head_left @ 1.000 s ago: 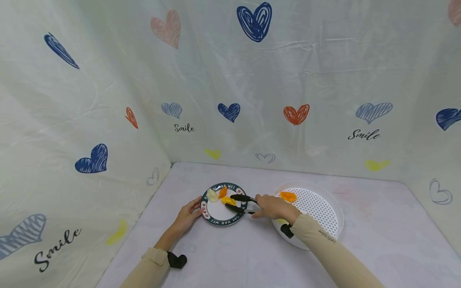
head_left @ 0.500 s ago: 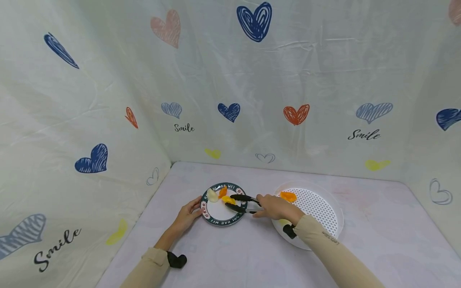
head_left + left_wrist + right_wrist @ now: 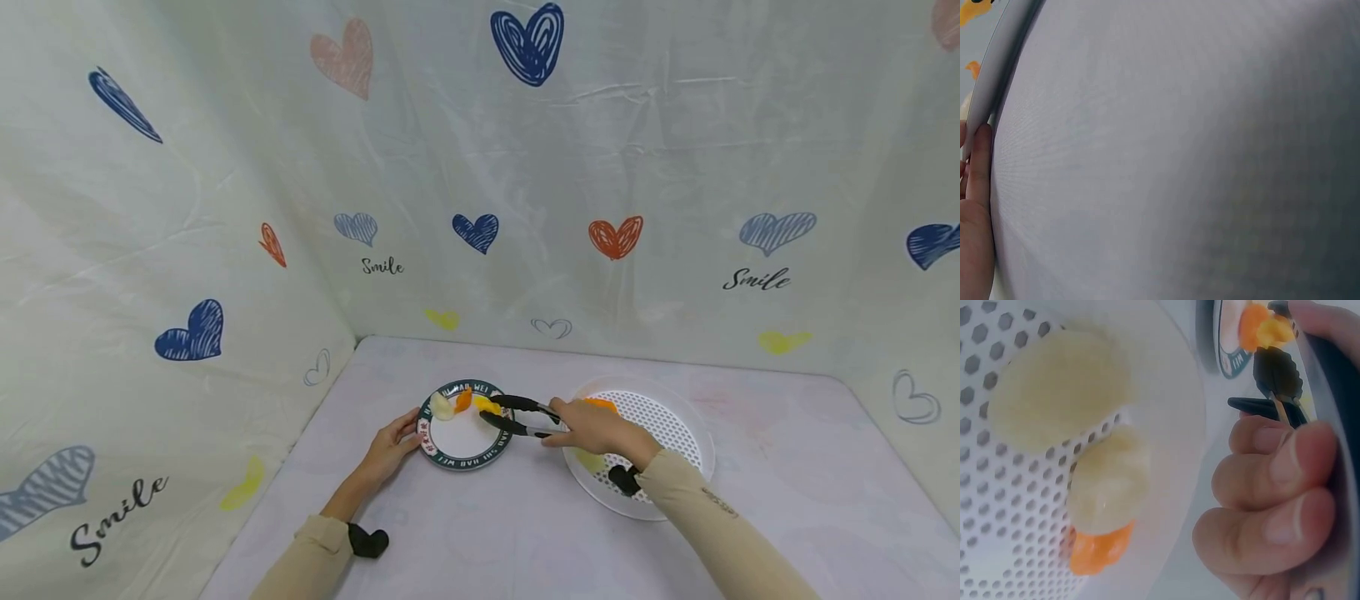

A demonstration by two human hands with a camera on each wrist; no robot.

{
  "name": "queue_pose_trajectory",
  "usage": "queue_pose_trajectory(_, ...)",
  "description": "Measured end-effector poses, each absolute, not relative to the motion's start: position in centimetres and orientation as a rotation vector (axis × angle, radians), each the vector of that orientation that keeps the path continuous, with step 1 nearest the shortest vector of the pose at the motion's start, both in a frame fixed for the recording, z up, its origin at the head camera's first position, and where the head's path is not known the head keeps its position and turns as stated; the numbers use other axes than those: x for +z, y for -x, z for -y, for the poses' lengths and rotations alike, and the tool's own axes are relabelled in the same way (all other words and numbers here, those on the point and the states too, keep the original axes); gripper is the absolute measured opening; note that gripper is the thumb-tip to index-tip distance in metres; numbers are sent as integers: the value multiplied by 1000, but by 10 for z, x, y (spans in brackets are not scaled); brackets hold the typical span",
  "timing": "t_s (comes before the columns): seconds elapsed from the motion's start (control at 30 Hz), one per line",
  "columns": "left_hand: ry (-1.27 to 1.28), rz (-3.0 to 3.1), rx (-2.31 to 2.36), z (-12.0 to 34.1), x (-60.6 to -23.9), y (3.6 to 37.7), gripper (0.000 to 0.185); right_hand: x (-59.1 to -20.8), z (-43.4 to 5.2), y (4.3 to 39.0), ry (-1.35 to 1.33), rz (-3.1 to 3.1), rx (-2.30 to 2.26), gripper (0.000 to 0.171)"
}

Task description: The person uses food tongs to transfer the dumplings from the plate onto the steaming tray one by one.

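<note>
A green-rimmed plate (image 3: 448, 457) sits on the table with a pale piece (image 3: 441, 407), an orange piece (image 3: 463, 400) and a yellow piece (image 3: 486, 406) on its far side. My left hand (image 3: 392, 447) rests against the plate's left rim (image 3: 990, 81), one finger (image 3: 977, 181) lying straight along it. My right hand (image 3: 600, 426) grips black tongs (image 3: 519, 415). Their tips reach over the plate's right side, with the yellow piece (image 3: 1275, 328) between them. I cannot tell whether the tongs squeeze it.
A white perforated tray (image 3: 675, 429) lies right of the plate, under my right wrist. It holds an orange piece (image 3: 602, 403) and pale pieces (image 3: 1060, 387). Cloth walls printed with hearts close off the back and both sides.
My right hand and the tongs have shifted right and slightly away from me. The yellow piece has moved with the tips toward the plate's far right. The left hand stays put.
</note>
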State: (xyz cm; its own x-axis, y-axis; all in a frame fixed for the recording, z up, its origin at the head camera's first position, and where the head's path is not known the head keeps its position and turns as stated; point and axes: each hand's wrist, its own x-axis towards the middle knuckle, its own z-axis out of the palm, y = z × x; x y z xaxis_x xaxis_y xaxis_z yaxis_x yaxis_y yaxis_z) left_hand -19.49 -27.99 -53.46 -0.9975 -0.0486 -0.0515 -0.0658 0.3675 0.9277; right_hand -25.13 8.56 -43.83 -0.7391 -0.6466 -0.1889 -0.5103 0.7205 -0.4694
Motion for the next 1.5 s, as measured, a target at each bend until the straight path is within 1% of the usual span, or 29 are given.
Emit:
queue_pose_trajectory(0.1,85,-2583,1760,279,-534,194,56,-437,-95,251,925,-2589,-594,68)
queue_pose_trajectory(0.4,87,-2586,1754,278,-531,195,56,-426,-127,248,939,-2582,-688,51)
queue_pose_trajectory(0.63,112,-2602,1730,277,-532,198,56,-421,-151,245,924,-2618,-660,63)
queue_pose_trajectory(0.93,96,-2624,1717,278,-532,195,56,-420,-177,236,850,-2643,-654,66)
queue_pose_trajectory(1.1,124,-2619,1714,278,-533,196,56,-418,-193,232,866,-2639,-676,77)
queue_pose_trajectory(1.2,107,-2624,1721,279,-533,196,56,-418,-201,230,875,-2639,-684,77)
queue_pose_trajectory(1.37,23,-2694,1707,279,-533,193,56,-418,-211,228,846,-2640,-704,69)
queue_pose_trajectory(1.5,13,-2702,1696,279,-535,192,56,-421,-219,226,820,-2634,-708,64)
